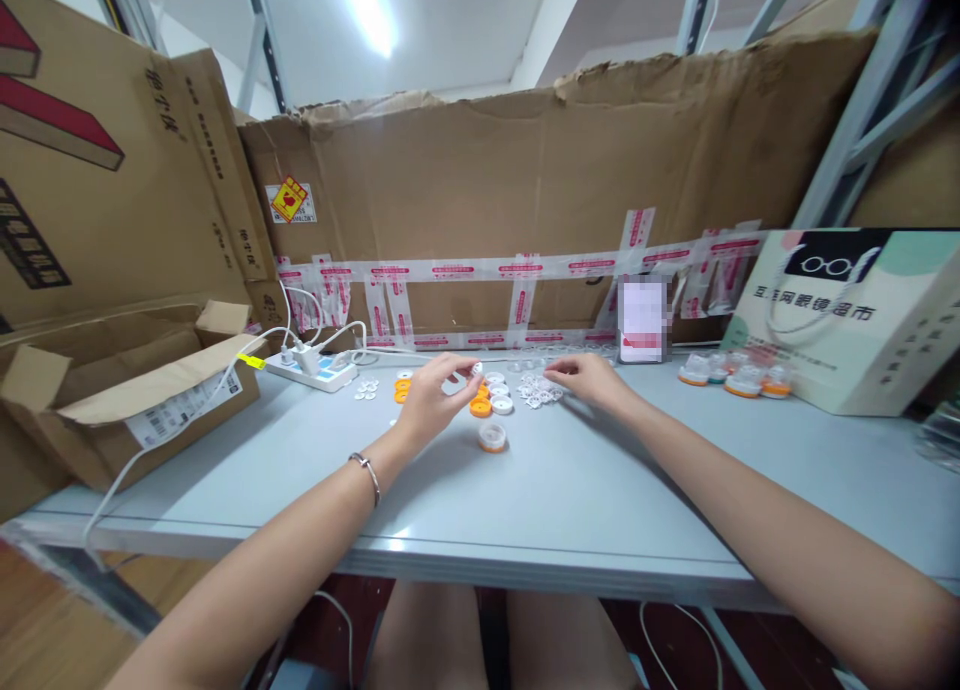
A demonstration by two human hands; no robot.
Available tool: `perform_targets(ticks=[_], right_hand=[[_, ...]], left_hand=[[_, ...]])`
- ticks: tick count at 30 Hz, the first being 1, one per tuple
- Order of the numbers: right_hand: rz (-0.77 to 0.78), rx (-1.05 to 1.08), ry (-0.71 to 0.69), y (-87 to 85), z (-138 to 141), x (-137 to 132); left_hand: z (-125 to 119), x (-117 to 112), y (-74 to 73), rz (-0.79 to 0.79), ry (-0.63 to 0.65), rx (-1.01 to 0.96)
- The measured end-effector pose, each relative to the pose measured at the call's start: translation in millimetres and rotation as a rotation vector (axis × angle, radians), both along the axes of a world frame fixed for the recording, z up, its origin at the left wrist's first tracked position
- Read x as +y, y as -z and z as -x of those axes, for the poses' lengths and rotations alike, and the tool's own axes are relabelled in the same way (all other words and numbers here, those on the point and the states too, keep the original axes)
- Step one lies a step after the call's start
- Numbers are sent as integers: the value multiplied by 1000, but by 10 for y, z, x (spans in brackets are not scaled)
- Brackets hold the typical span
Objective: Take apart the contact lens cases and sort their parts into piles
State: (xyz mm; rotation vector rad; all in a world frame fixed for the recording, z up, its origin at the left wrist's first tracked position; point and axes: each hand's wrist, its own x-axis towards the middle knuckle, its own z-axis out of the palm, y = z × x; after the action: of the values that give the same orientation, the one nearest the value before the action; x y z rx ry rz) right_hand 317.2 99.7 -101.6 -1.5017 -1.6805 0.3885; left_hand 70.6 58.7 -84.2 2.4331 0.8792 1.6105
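Note:
My left hand (435, 395) is raised a little over the grey table (570, 490), its fingers pinched on a small white round piece at about the fingertips. Just right of it lie several orange and white round caps (491, 398), and one orange-rimmed cap (493, 437) sits apart, nearer me. My right hand (581, 378) rests palm down with its fingertips closed at a heap of small clear rings (537, 390); what it pinches is too small to name. A thin bracelet circles my left wrist.
A white power strip (311, 368) with cables lies at the left rear, beside an open cardboard box (112, 380). Cardboard walls stand behind. A phone (643, 320) leans upright at the back. More orange caps (731, 375) sit by a printed box (855, 315) at right.

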Motion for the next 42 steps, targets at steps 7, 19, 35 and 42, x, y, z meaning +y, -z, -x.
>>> perform_targets(ticks=[7, 19, 35, 42], right_hand=[[-39, 105, -144, -189, 242, -260], [184, 601, -635, -210, 678, -634], [134, 778, -559, -241, 732, -694], [118, 726, -551, -248, 715, -708]], left_hand=[[-35, -27, -12, 46, 90, 77], [-58, -48, 9, 176, 174, -44], [-65, -131, -22, -427, -94, 186], [-78, -160, -44, -453, -105, 199]])
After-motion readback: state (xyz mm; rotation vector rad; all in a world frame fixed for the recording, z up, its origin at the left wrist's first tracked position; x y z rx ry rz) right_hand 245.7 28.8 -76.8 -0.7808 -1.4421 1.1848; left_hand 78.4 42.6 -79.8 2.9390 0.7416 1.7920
